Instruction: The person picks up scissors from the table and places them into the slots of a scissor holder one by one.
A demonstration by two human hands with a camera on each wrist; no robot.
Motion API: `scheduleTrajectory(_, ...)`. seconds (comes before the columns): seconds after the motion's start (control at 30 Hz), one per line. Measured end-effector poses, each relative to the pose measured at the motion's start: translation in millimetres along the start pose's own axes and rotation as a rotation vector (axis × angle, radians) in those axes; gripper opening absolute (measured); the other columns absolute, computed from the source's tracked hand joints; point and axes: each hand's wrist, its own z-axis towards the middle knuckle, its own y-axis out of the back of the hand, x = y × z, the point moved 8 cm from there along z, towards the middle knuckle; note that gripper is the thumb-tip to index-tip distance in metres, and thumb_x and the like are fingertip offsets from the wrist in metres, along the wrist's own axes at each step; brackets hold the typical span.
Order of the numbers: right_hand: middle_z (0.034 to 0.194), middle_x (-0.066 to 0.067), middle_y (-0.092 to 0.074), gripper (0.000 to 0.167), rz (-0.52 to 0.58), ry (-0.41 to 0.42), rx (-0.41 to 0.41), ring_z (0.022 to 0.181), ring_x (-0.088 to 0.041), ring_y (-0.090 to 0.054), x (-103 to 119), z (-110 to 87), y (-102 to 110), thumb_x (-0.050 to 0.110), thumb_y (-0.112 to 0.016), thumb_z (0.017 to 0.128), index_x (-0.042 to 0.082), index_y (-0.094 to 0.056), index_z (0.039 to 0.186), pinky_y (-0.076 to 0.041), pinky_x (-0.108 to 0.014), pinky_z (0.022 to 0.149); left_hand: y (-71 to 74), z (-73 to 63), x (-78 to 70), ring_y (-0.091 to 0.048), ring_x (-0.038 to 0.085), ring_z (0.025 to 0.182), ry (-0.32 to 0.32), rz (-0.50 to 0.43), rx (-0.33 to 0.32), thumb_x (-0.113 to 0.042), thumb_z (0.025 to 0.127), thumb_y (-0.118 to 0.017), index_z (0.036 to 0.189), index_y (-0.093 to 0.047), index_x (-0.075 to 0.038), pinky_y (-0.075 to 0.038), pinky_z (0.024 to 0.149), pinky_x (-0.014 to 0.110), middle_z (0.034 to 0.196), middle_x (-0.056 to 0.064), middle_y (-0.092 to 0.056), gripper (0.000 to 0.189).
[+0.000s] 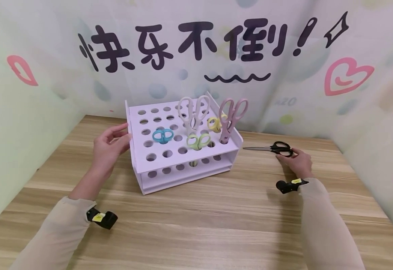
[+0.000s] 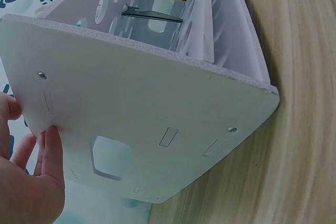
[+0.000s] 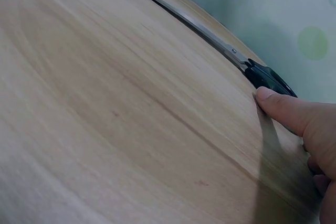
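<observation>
A pair of black-handled scissors [image 1: 265,148] lies on the table to the right of a white rack [image 1: 162,166]. My right hand [image 1: 298,164] pinches its handle, thumb in front [image 3: 278,107], while the blades point left toward the rack. On the other side my left hand [image 1: 107,149] rests its fingertips against the rack's side panel [image 2: 136,103], fingers mostly straight. Standing in the rack's holes, handles up, are blue scissors [image 1: 163,136], white scissors [image 1: 193,125], green scissors [image 1: 198,143], yellow scissors [image 1: 214,124] and pink scissors [image 1: 226,133].
The rack has two perforated tiers on a wood-grain table [image 1: 199,225]. A printed cloth backdrop [image 1: 169,84] rises behind and at both sides. Each wrist carries a black camera, one on the left sleeve [image 1: 57,228] and one on the right sleeve [image 1: 328,225].
</observation>
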Motion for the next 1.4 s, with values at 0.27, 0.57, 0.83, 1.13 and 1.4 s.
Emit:
scheduleTrajectory(0.27,0.101,-0.027,-0.058,0.08,-0.01,-0.028,0.014,0.089,-0.031,-0.05,-3,1.3,-2,0.043,-0.066,0.081,-0.012,-0.037,0.132,-0.039,-0.027,0.065,-0.1,-1.0,-0.2,-0.06,0.007,0.074,-0.001,0.006,-0.002,-0.001,0.082,-0.066,0.119,-0.059,-0.003,-0.055,0.072,0.02,0.093,0.007,-0.05,0.037)
scheduleTrajectory(0.57,0.121,-0.031,-0.048,0.079,0.025,-0.076,0.036,0.103,-0.036,-0.045,-4,1.2,-1,0.044,-0.065,0.081,-0.01,-0.039,0.132,-0.04,-0.03,0.072,-0.8,-1.1,-0.3,-0.059,0.007,0.073,-0.011,-0.007,0.0,0.0,0.082,-0.065,0.12,-0.057,0.0,-0.055,0.072,0.02,0.092,0.006,-0.051,0.038)
scheduleTrajectory(0.83,0.128,-0.034,-0.04,0.08,0.059,-0.078,0.068,0.107,-0.037,-0.041,-5,2.5,0,0.043,-0.067,0.08,-0.012,-0.039,0.131,-0.039,-0.027,0.071,0.2,-1.3,-0.2,-0.059,0.007,0.074,0.0,-0.008,-0.013,0.0,0.082,-0.064,0.121,-0.056,0.001,-0.055,0.072,0.02,0.093,0.006,-0.05,0.039)
scheduleTrajectory(1.13,0.127,-0.033,-0.04,0.083,0.138,-0.105,0.073,0.1,-0.03,-0.041,-6,-3.1,8,0.039,-0.069,0.08,-0.014,-0.033,0.134,-0.038,-0.022,0.067,-1.9,-1.6,-1.9,-0.06,0.007,0.073,-0.004,-0.013,-0.003,0.001,0.083,-0.064,0.12,-0.056,0.001,-0.055,0.072,0.019,0.092,0.006,-0.051,0.039)
scheduleTrajectory(1.4,0.113,-0.022,-0.053,0.083,0.301,-0.124,0.053,0.072,0.005,-0.05,-4,-7.3,17,0.027,-0.07,0.081,-0.005,-0.023,0.142,-0.044,-0.011,0.067,-0.6,-1.7,-1.5,-0.059,0.006,0.073,0.006,-0.001,-0.01,0.0,0.082,-0.064,0.12,-0.056,0.001,-0.055,0.072,0.019,0.093,0.007,-0.05,0.039)
